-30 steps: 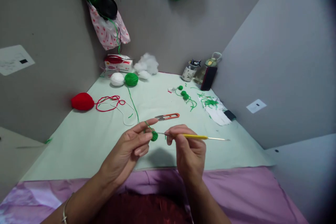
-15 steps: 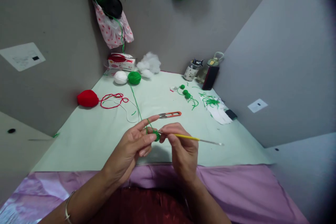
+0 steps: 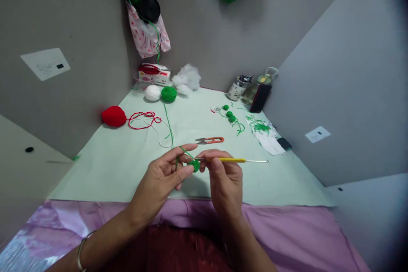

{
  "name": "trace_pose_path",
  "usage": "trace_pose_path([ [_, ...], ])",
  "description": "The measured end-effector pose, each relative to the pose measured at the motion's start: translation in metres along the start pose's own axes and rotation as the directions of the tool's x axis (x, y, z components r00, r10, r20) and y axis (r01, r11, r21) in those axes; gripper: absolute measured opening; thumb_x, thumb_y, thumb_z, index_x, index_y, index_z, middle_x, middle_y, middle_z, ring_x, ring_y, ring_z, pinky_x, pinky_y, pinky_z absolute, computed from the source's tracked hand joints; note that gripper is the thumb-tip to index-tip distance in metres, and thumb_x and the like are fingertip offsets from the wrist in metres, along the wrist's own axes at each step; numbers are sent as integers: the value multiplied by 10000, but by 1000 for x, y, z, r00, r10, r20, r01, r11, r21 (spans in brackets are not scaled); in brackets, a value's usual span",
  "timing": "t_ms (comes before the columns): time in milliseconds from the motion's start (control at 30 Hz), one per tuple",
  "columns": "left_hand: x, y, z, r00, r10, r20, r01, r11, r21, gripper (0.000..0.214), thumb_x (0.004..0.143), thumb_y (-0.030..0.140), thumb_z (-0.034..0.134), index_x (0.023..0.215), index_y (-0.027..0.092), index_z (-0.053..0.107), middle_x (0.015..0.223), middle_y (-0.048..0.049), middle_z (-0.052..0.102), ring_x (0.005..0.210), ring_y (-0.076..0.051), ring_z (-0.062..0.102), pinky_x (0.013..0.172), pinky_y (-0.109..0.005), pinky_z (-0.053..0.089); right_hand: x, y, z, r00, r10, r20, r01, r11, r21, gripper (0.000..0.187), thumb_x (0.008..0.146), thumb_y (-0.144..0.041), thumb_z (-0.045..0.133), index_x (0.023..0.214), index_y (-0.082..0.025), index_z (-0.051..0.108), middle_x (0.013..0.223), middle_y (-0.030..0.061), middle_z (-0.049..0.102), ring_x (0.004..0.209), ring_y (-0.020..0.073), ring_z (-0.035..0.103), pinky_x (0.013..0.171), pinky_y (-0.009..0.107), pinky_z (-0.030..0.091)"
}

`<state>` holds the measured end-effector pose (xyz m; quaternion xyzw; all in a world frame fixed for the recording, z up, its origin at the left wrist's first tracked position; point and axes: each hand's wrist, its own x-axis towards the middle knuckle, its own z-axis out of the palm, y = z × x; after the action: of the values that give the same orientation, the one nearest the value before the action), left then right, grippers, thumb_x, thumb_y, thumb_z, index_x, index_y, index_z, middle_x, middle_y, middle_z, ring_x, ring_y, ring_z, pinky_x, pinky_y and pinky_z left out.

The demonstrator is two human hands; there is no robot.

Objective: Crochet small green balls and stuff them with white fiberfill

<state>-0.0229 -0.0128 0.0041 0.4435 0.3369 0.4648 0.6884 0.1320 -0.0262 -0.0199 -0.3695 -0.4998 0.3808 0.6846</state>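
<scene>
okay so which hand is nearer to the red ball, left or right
Left. The left hand is nearer, to the right of the red ball and closer to the body; the right hand is farther right.

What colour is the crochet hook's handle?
Yellow; the handle shows best in the head view.

Pale table (image 3: 105,178): green yarn ball (image 3: 168,94), white ball (image 3: 152,93), red ball (image 3: 114,116), orange snips (image 3: 207,140).
</scene>
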Motion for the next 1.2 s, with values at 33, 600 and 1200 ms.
trace_pose_path([
  [33,0,0,-1,1000,7,-2,-7,1000,3,351,852,332,841,1200,352,800,876,18,599,625,-64,437,527,-166,375,1,-1,0,1000,13,-2,-13,1000,28,169,984,-347,653,962,-225,767,883,42,754,694,140,652,665,294,568],
  [600,-4,3,-2,983,152,-104,-123,962,243,298,841,203,791,1128,276,816,795,36,586,602,-72,441,633,-228,411,-7,-18,-5,926,-319,203,372,866,-335,256,1029,-122,509,1125,-248,709,993,49,767,869,176,719,775,357,603],
  [1200,2,4,-3,996,-88,16,90,969,-229,399,806,238,866,1198,276,801,893,20,601,476,29,321,425,-126,251,-2,-7,-2,992,-119,45,122,990,-65,198,1017,-199,586,1001,-260,774,896,18,722,710,135,654,668,308,552],
])
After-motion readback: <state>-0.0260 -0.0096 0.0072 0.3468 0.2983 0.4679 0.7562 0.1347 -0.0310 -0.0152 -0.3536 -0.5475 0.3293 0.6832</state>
